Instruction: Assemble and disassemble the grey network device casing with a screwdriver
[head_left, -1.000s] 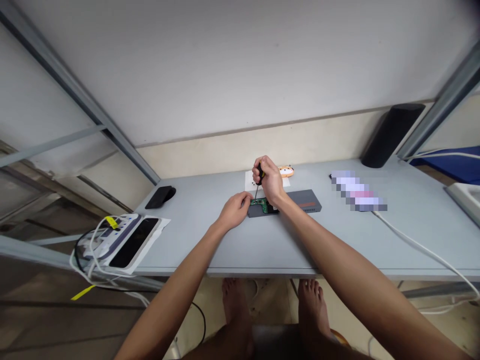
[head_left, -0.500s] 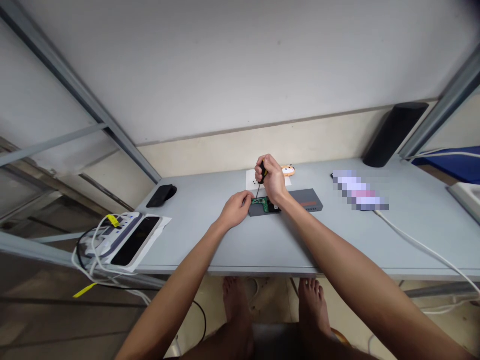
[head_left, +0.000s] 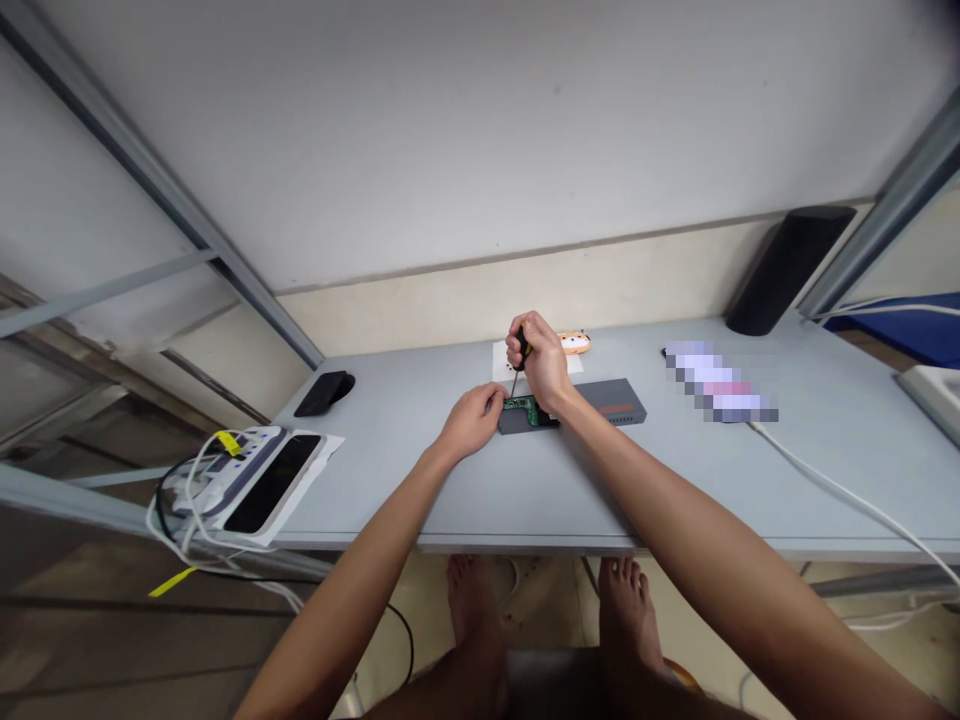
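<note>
My right hand (head_left: 547,366) is closed round the black and yellow handle of a screwdriver (head_left: 523,350). The screwdriver stands nearly upright, its shaft reaching down to the left end of a green circuit board (head_left: 531,408). The board lies in a flat dark grey case (head_left: 626,397) on the table, partly hidden behind my right hand and wrist. At the case's left end, my left hand (head_left: 472,418) has its fingers curled against the edge, gripping it beside the board. The screwdriver's tip is too small to make out.
Behind my hands lie a white sheet (head_left: 499,352) with small dark bits and an orange and white item (head_left: 576,343). A phone (head_left: 274,482) and power strip (head_left: 225,470) sit left on the grey table (head_left: 495,500). A blurred-screen phone (head_left: 720,385) and black cylinder (head_left: 787,270) are right.
My right hand has shifted slightly left with the screwdriver, whose tip stays at the board's left end. My left hand holds the same place on the case.
</note>
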